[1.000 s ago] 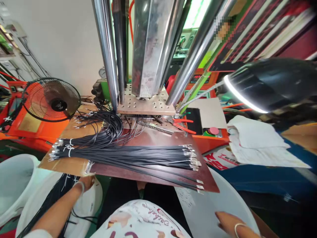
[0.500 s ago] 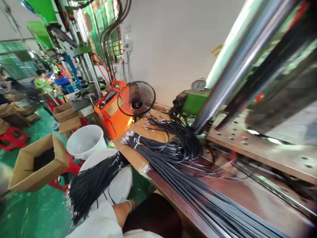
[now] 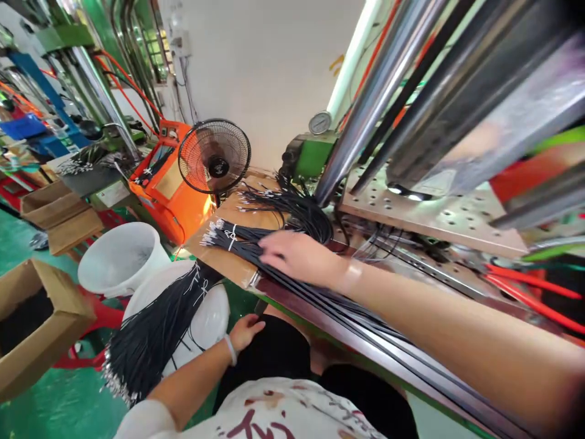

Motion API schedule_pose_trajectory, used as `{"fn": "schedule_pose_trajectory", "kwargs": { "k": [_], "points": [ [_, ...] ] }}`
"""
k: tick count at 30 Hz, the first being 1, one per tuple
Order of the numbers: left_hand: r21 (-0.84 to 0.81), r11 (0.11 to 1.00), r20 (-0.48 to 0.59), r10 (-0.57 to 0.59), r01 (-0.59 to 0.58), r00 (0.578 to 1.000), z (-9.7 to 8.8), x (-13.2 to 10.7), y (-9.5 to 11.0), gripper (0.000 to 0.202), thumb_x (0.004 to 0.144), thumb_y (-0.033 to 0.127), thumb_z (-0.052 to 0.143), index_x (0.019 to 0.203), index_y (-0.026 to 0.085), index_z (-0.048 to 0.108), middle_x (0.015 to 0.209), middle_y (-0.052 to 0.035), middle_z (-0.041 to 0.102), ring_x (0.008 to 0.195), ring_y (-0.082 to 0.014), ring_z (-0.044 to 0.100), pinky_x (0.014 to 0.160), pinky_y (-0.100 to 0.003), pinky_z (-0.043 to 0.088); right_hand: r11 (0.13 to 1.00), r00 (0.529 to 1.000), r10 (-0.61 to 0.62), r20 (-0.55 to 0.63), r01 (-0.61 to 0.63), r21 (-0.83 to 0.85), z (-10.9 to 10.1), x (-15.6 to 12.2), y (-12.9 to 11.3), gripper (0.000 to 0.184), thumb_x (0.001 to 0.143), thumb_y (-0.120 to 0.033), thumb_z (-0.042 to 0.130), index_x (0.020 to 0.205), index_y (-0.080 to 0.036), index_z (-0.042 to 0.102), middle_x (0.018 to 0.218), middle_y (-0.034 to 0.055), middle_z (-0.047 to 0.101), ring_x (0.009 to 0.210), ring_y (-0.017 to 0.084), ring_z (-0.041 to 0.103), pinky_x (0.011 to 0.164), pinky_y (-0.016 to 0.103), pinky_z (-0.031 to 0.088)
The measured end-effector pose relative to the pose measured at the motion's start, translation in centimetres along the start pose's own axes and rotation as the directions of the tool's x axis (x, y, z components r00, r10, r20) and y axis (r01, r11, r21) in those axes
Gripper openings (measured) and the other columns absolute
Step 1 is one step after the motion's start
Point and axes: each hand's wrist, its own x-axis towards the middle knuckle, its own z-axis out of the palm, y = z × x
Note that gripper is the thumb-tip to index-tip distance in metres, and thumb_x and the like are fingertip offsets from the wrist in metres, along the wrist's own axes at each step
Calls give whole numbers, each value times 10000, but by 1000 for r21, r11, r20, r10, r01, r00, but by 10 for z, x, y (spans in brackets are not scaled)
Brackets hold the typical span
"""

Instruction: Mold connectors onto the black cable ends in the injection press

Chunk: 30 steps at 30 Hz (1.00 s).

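My right hand (image 3: 297,257) reaches across the brown work board (image 3: 320,317) and lies on a tied bundle of black flat cables (image 3: 237,241); motion blurs its fingers. My left hand (image 3: 244,332) rests low on my dark-clothed lap beside the board's edge, fingers loosely spread, holding nothing. A second thick bundle of black cables (image 3: 150,341) hangs over a white tub (image 3: 212,317) just left of that hand. More loose black cables (image 3: 297,210) pile up near the press columns (image 3: 365,103).
A perforated metal press plate (image 3: 434,213) lies behind the board, with red-handled pliers (image 3: 525,289) at the right. An orange-backed fan (image 3: 214,157) stands at the back left. A white bucket (image 3: 119,259) and a cardboard box (image 3: 34,317) sit on the green floor.
The view has swung left and tilted. My right hand has come up from the white tub at my right and now lies on the cable bundle on the board. My left hand stays low.
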Motion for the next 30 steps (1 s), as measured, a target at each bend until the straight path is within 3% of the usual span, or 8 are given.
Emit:
{"fn": "schedule_pose_trajectory", "kwargs": {
  "k": [5,8,10,14,19,23,27,30],
  "points": [
    [45,955,196,278,-292,940,-73,7,71,226,880,339,579,973,182,712,882,-92,723,773,-196,675,749,-295,522,952,949,306,73,-305,-24,13,116,18,309,814,-149,650,1117,-96,623,1054,168,696,957,270,657,806,338,507],
    [183,935,-170,333,-302,927,-128,48,115,230,868,322,580,706,181,662,654,-29,654,631,-149,597,668,-264,481,940,941,339,-5,-339,43,-10,118,32,402,797,-98,637,1194,-107,572,1030,117,704,922,221,658,808,303,501],
    [37,961,-377,268,-275,887,-147,94,135,170,815,356,644,815,186,652,735,-12,655,690,-144,605,690,-254,489,915,918,375,-127,-344,211,-39,111,40,433,795,-47,605,1221,-104,545,893,63,709,812,189,657,769,299,510],
    [-387,901,-132,156,-196,979,-130,189,160,439,721,483,727,1036,189,639,1078,-57,669,1039,-202,621,904,-306,489,789,845,456,-280,-238,566,-94,101,43,451,729,62,608,1154,-79,555,645,-20,632,629,149,610,658,275,513],
    [-525,809,-66,273,-266,960,-80,238,173,372,682,434,808,866,151,653,915,-45,693,989,-224,647,929,-339,496,934,842,322,-433,-208,290,-115,60,33,189,784,-55,623,959,-122,651,774,2,652,772,148,617,770,282,496],
    [-684,718,-64,117,-129,991,-87,242,166,330,802,453,708,775,139,611,779,-44,661,817,-175,662,831,-305,538,915,915,371,-159,-389,-108,-93,-25,43,174,856,-227,569,781,-138,699,733,32,657,737,176,623,743,305,473],
    [-824,541,-220,-34,-167,975,-106,253,161,445,952,518,453,690,163,504,654,-2,558,712,-111,610,813,-259,537,779,756,622,202,-573,-255,-46,-100,65,189,866,-237,568,834,-160,737,805,69,710,762,210,654,712,299,471],
    [-708,677,-296,-27,-201,955,-109,262,157,516,1021,493,212,672,184,433,603,20,487,731,-85,571,855,-233,506,777,754,628,193,-600,-190,-11,-114,74,168,858,-187,574,920,-167,728,948,69,718,910,213,650,815,283,478]
  ]
}}
